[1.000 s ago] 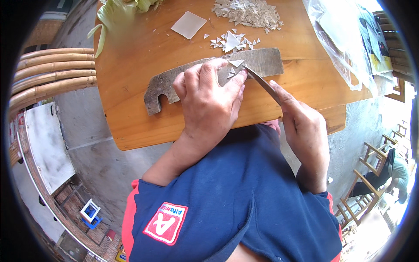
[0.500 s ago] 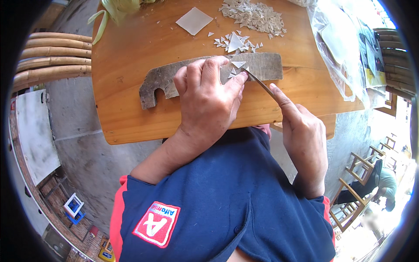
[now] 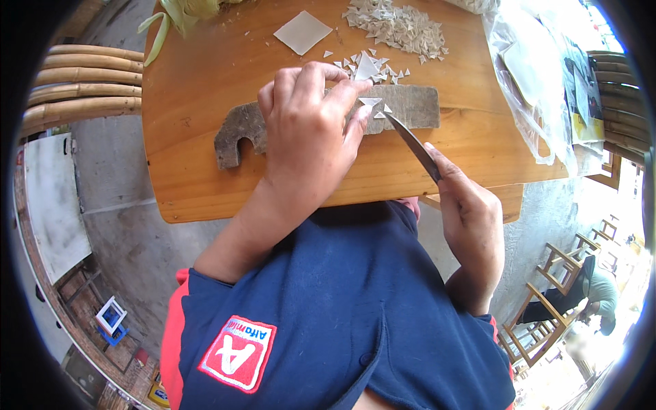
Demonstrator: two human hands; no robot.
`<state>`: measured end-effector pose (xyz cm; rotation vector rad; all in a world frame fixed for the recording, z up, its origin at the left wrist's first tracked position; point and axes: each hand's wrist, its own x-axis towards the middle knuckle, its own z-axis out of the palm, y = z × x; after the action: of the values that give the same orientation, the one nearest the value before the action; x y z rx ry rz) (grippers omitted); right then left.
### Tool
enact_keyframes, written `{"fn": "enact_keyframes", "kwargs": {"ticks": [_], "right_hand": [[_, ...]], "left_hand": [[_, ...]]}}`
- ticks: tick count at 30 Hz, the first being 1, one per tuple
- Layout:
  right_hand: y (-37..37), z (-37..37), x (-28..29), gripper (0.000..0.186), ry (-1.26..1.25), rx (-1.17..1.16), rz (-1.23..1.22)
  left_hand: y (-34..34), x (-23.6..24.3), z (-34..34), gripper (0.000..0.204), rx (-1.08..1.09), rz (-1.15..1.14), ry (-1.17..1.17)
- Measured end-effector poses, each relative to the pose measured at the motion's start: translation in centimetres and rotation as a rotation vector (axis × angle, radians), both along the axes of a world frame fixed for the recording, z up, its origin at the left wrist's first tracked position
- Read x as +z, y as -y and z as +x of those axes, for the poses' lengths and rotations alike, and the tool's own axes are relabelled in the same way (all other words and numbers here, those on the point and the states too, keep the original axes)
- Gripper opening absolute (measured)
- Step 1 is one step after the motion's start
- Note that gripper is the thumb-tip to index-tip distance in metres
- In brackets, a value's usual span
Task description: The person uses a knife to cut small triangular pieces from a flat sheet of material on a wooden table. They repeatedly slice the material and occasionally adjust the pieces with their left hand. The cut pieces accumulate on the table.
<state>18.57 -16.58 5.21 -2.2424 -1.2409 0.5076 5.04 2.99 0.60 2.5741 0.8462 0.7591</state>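
Note:
My right hand (image 3: 470, 208) grips a knife (image 3: 413, 145), its index finger laid along the back of the blade. The knife tip is beside small white triangular pieces (image 3: 379, 115) on a worn grey wooden board (image 3: 417, 107) with a hooked left end. My left hand (image 3: 307, 126) is over the board's middle and covers part of it. Its thumb and index finger are apart around a white triangle (image 3: 370, 101), and the index fingertip reaches the board's far edge. Just beyond are a larger white triangle (image 3: 367, 67) and scattered small cut pieces (image 3: 391, 74).
On the wooden table (image 3: 205, 191) are a pale square sheet (image 3: 303, 33), a big heap of cut triangles (image 3: 400, 27) and a clear plastic bag (image 3: 523, 89). Pale green strips (image 3: 184, 14) are at the far left. A person (image 3: 601, 294) bends among wooden frames at right.
My left hand has lifted from the pieces and shifted left and away, its thumb and index finger spreading. The knife has drawn back slightly, its blade turned to show more of its side.

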Motion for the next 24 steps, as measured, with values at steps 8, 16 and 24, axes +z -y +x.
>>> {"fn": "enact_keyframes", "kwargs": {"ticks": [8,16,24], "right_hand": [[-0.3,-0.1,0.2,0.051,-0.04,0.027,-0.069],[-1.1,-0.1,-0.5,0.048,0.106,0.13,-0.017],[-2.9,2.2,0.2,0.052,0.062,0.222,-0.077]], "left_hand": [[-1.5,0.6,1.2,0.015,-0.049,0.009,-0.113],[-2.7,0.5,1.4,0.01,-0.076,-0.126,-0.112],[-2.9,1.3,0.4,0.015,-0.057,-0.482,0.096]]}}
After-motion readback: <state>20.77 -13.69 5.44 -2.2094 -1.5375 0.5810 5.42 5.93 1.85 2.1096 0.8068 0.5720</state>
